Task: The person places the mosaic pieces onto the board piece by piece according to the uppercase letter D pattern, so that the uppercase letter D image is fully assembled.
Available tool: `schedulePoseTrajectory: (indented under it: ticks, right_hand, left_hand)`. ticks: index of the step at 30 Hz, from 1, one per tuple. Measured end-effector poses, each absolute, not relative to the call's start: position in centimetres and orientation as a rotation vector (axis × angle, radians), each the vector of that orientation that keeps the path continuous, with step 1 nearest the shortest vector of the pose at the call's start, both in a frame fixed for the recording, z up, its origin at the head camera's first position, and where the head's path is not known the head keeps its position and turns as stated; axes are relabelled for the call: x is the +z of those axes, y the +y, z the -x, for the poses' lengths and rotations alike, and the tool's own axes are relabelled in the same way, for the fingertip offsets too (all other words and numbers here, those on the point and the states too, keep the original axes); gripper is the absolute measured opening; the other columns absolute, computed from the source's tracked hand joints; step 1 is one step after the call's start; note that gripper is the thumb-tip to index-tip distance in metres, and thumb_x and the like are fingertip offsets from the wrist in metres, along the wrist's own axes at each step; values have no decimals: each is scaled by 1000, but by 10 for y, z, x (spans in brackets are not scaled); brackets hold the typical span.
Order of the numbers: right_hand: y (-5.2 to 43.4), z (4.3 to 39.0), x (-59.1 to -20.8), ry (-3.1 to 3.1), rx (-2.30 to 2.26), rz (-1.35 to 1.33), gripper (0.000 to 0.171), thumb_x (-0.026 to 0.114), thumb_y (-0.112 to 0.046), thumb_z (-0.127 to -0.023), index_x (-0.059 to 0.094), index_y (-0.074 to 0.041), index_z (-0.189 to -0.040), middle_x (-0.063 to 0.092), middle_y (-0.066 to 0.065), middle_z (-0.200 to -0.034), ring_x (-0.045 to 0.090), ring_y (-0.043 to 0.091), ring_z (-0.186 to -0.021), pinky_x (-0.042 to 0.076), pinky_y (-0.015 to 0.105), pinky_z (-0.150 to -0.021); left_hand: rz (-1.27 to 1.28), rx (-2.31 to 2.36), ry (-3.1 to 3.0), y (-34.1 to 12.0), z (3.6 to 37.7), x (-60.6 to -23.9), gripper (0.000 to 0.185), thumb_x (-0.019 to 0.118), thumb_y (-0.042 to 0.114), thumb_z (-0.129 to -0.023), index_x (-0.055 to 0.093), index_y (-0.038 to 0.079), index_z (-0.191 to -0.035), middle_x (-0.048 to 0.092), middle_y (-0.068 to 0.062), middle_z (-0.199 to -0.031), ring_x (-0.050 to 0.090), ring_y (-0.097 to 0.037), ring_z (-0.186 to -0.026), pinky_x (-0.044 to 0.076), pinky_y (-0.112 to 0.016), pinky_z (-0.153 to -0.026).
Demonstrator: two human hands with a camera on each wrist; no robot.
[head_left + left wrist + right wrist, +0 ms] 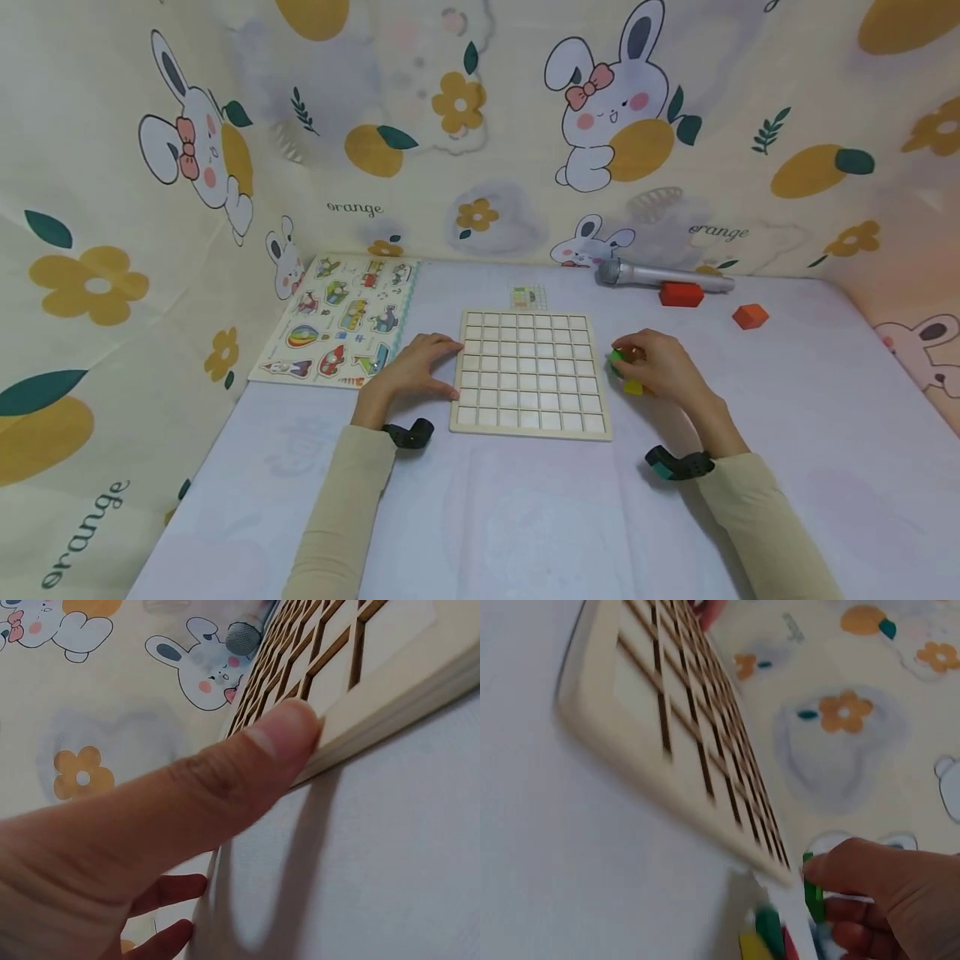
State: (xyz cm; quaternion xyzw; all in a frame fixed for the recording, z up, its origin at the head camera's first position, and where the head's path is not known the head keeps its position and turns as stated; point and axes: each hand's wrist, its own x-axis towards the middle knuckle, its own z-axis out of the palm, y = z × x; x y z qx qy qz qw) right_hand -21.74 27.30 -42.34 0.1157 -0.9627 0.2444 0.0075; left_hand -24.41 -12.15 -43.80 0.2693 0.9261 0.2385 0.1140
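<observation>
A square wooden grid board (531, 374) with pale cells lies flat on the white table. My left hand (412, 367) is at the board's left side, its thumb (289, 731) against the edge and the other fingers spread out straight. Just off the board's right edge, my right hand (660, 367) pinches a small green block (814, 892) between thumb and fingers. Under and beside that hand are a yellow block (633, 387), a darker green block (768, 930) and a red block (789, 946), partly hidden by the hand in the head view.
A picture puzzle board (341, 317) lies at the back left. Behind the grid sits a small patterned card (528, 297). At the back right are a grey microphone (667, 275), a red block (681, 294) and an orange-red block (751, 316). Printed cloth walls enclose the table.
</observation>
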Motion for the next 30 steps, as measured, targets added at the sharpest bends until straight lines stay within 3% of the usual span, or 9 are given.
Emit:
schedulePoseTrajectory:
  ticks: [6,15,30]
  right_hand:
    - [237,231,-423,-2883,845,-643,29,71,-14,-81,68,-3,-107,63,8,-93,53,22,-81,46,32,-67]
    - [185,264,-441,-2732,996,-862,25,71,-11,-81,70,-2,-104,66,8,-89,58,18,-75,49,32,-64]
    - [125,287,-456,-2688,1058,-829,26,70,-14,-84,69,-4,-108,64,8,-96,55,17,-77,47,30,-65]
  left_hand:
    - [-772,722,2708,-123,244,-438,82,81,39,-69,46,12,-138,40,-12,-142,31,-29,-132,26,-44,-111]
    - [-771,728,2706,-124,246,-442,83,80,41,-69,45,14,-139,39,-11,-143,31,-29,-132,26,-45,-111]
    - [-793,728,2711,-124,244,-442,82,79,41,-70,44,12,-139,39,-12,-143,31,-29,-131,27,-45,-110]
